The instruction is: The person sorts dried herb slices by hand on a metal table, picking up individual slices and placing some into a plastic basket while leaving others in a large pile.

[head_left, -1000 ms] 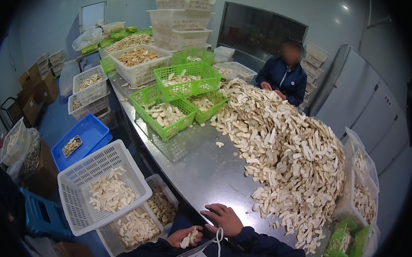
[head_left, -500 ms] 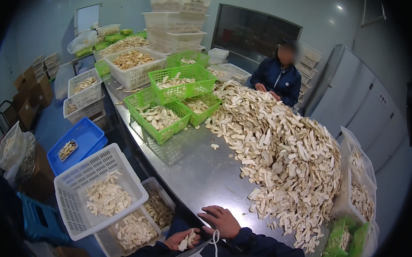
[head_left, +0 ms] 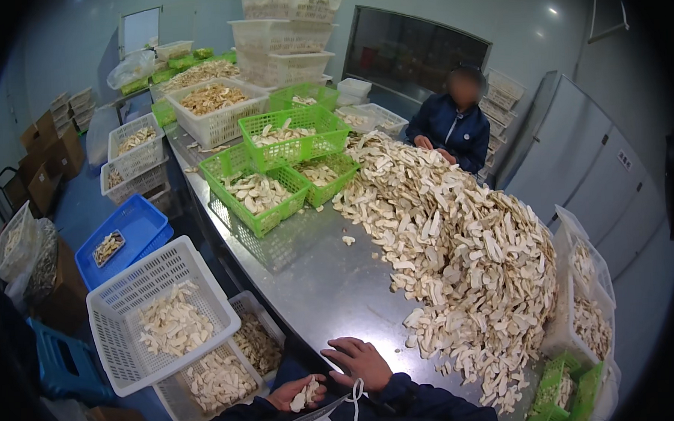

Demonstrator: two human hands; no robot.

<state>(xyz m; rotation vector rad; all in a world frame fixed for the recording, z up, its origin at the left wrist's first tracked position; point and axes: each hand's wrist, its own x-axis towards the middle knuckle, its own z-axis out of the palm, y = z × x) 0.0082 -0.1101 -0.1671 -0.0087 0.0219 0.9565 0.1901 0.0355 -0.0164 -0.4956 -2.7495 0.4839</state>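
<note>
Cupping a few pale mushroom slices (head_left: 307, 396) in the left hand (head_left: 298, 393), fingers (head_left: 285, 392) curled loosely upward around them, close to the chest. Resting flat just to the right of that, the right hand (head_left: 361, 362), fingers (head_left: 342, 355) spread narrow and holding nothing, palm down on the steel table (head_left: 318, 286).

Lying just left of the left fingers and below table level: two white baskets, the upper one (head_left: 161, 316) holding a thin layer of slices, the lower one (head_left: 223, 366) partly filled. Sorted so far, judging by these: only a small share.

Piling up to the right of the right fingers and stretching far ahead: a large heap of slices (head_left: 459, 243), apparently unsorted and forming the bulk of the work left.

Standing well ahead of both hands: green baskets (head_left: 275, 168) part-filled with slices, stacked white crates (head_left: 280, 32) beyond.

Sitting at the far end of the heap: another person in a dark blue jacket (head_left: 454, 130), hands in the pile.

Lying far left on the floor: a blue crate (head_left: 127, 235).
</note>
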